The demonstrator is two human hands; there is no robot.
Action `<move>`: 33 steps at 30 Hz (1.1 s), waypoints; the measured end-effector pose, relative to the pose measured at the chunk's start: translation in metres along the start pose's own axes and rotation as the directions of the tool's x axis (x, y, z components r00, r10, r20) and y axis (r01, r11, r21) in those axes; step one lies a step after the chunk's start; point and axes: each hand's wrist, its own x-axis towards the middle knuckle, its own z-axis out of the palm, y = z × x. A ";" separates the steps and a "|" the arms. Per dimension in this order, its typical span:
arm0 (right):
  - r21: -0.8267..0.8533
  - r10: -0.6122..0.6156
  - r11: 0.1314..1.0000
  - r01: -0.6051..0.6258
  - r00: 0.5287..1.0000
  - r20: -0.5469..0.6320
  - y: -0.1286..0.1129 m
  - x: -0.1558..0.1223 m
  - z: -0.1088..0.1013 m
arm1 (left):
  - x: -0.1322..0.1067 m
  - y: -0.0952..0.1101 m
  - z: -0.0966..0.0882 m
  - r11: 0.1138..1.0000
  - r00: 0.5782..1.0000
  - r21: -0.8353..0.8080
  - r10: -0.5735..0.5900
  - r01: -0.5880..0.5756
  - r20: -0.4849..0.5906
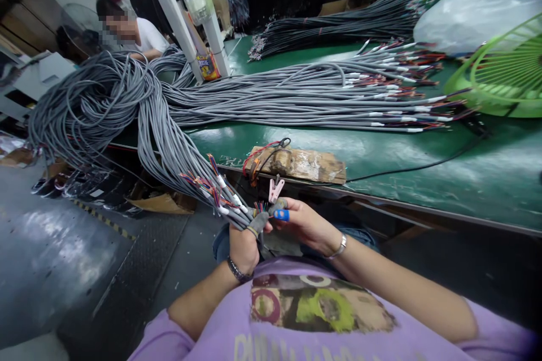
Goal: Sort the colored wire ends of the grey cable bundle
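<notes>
My left hand (245,245), wearing a grey finger covering, is wrapped round the end of a bundle of grey cables (169,149). Thin coloured wires (260,206) stick up just past its thumb. Close beside them is my right hand (302,223), its fingers pinched together. One of its fingers has blue tape on it and another a grey covering; whatever lies between the fingertips is too small to make out. A pale pink clothes peg (276,190) stands just above the right fingertips, by a wooden block (313,164) at the table edge.
Long grey cables (271,96) with stripped ends lie across the green table (423,180), joining a big coil (97,101) at left. Black cables (339,31), a green fan (503,73) and a plastic bag (486,8) are further back. A person (146,34) sits far left.
</notes>
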 end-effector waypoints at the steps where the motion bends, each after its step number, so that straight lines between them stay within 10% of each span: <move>1: -0.041 -0.028 0.999 0.029 0.999 0.017 0.000 -0.002 -0.002 | 0.001 0.000 0.000 1.000 1.000 -0.004 0.006 -0.006 -0.015; 33: 0.327 0.007 0.945 0.027 0.995 -0.102 0.004 0.032 -0.004 | 0.004 -0.003 0.010 0.998 1.000 0.069 0.005 -0.004 -0.021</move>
